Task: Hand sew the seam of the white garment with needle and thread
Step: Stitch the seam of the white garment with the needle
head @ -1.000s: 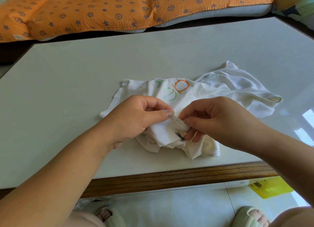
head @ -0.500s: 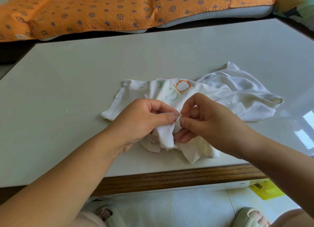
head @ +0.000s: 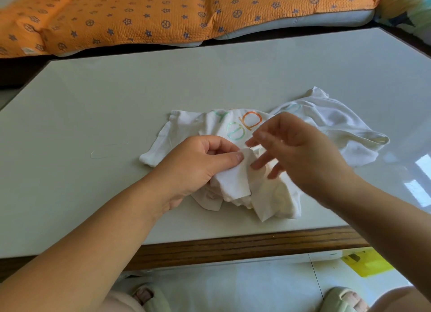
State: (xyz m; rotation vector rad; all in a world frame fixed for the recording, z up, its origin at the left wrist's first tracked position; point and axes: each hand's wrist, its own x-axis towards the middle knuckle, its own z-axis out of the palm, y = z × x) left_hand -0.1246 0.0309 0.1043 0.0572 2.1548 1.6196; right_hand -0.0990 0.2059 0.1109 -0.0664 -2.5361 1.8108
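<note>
Grip of left hand [head: 198,162] clamped on a raised fold of the white garment [head: 338,125], thumb on top. Just right of it, right hand [head: 300,153] blurred; its grip, cannot tell. Garment heaped on tabletop [head: 116,101] beneath both. Soft, light, limp: pinch close by the seam

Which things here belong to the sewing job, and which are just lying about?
Job: garment, pinched by the left hand; right hand over it, blurred; thin loop, perhaps thread; table underneath.
Lying about: orange quilt; yellow thing on the floor.
</note>
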